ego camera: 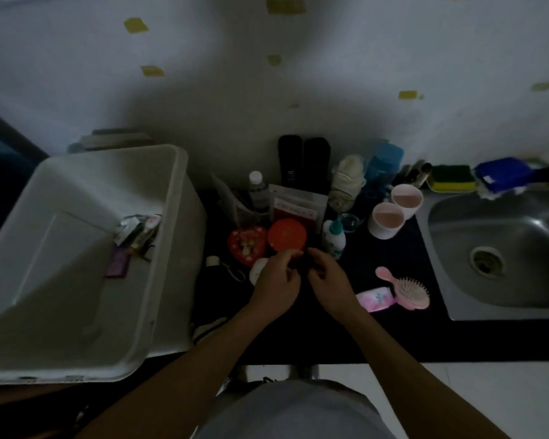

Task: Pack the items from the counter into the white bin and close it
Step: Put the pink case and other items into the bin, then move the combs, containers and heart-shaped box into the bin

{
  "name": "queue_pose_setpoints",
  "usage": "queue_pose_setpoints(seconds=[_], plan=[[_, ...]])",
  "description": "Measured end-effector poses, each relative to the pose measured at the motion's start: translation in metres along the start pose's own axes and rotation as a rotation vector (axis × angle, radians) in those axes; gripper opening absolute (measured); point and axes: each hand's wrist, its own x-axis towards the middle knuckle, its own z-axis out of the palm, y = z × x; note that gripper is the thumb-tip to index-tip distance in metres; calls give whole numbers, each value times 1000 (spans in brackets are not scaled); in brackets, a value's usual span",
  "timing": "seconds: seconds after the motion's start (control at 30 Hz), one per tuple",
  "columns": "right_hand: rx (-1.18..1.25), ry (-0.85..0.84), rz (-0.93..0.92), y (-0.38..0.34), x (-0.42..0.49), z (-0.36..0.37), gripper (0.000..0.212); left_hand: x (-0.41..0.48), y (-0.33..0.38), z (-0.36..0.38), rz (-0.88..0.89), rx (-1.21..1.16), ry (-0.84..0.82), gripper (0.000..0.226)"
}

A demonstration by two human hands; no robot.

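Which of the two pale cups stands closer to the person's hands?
The front cup, left of the other cup, which sits farther back beside the sink.

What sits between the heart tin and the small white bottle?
A round red lid, between the heart tin and the white bottle; head view.

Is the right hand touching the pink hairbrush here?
Apart. The head view shows a strip of dark counter between the right hand and the pink hairbrush.
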Motion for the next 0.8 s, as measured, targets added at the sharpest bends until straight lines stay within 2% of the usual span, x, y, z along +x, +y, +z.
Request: queue_pose_setpoints(seconds=[0.17,0.4,0.53,0.6,0.63,0.7,0.8], plan=[[-14,84,89,36,-11,-30,49,10,7,44,22,-32,-106,37],[-38,234,192,73,-24,-73,48,19,22,91,116,44,-250,37],[-55,348,185,83,-27,-89,44,18,23,117,145,120,-333,35],[-169,386,135,90,-29,-98,44,19,23,130,133,144,-366,31],[-302,368,136,94,-29,-101,46,19,22,135,132,163,-370,29],[-567,268,237,105,-30,-107,55,21,19,149,155,242,-368,30],[-719,184,337,115,-29,-109,60,24,15,165,203,441,-371,34]])
